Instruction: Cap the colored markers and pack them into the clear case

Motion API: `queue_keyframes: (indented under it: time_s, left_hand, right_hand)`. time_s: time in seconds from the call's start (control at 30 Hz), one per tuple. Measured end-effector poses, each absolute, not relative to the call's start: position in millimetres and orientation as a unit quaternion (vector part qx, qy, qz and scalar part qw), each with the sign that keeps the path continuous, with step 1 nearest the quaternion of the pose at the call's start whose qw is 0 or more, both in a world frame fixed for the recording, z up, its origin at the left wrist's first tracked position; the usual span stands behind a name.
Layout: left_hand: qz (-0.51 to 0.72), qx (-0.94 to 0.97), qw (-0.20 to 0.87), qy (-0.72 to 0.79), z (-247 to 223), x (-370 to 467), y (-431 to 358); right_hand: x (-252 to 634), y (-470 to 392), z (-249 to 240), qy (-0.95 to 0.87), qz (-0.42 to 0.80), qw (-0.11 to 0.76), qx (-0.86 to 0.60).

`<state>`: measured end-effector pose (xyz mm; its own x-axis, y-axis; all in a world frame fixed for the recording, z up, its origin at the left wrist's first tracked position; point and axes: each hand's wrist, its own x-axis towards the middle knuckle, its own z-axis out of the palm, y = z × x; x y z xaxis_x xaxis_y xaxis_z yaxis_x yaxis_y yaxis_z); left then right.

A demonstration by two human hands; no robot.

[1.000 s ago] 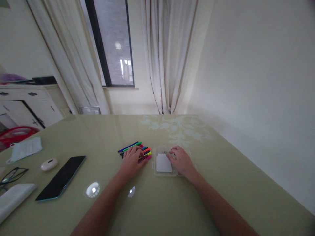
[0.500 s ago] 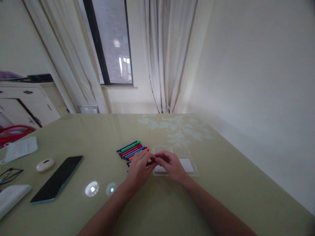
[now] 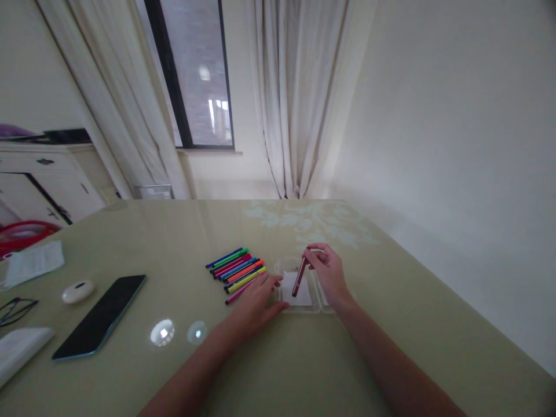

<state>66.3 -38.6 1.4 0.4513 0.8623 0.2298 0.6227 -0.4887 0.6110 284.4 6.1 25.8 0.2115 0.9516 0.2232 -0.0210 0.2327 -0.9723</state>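
Note:
My right hand (image 3: 328,271) pinches a dark red felt-tip pen (image 3: 299,279) near its upper end and holds it tilted over a clear plastic case (image 3: 299,308). The case lies opened out, with a white card (image 3: 288,285) inside. At the case's left edge my left hand (image 3: 258,296) rests with thumb and fingers apart, holding nothing. Just left of that hand is a row of felt-tip pens (image 3: 237,269) in several colours, lying side by side. A pink pen (image 3: 238,294), nearest to me, is partly hidden by my left hand.
On the left lie a dark tablet or phone (image 3: 102,315), a white oval case (image 3: 78,291), glasses (image 3: 17,311), a white box-like object (image 3: 21,347) and a face mask (image 3: 35,263). A wall (image 3: 456,174) runs along the table's right side.
My hands have moved apart. My right hand has lifted the dark red pen up and to the right; my left hand has let go and opened beside the case.

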Motion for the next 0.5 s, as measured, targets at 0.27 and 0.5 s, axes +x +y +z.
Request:
queue_keyframes:
  time_s: [0.27, 0.5]
  left_hand:
    - [0.237, 0.835, 0.254, 0.426, 3, 75, -49]
    - [0.214, 0.873, 0.222, 0.379, 11, 74, -49]
  right_hand:
    - [278, 6, 10, -0.576, 0.377, 0.532, -0.493]
    - [279, 13, -4, -0.646, 0.332, 0.47, -0.502]
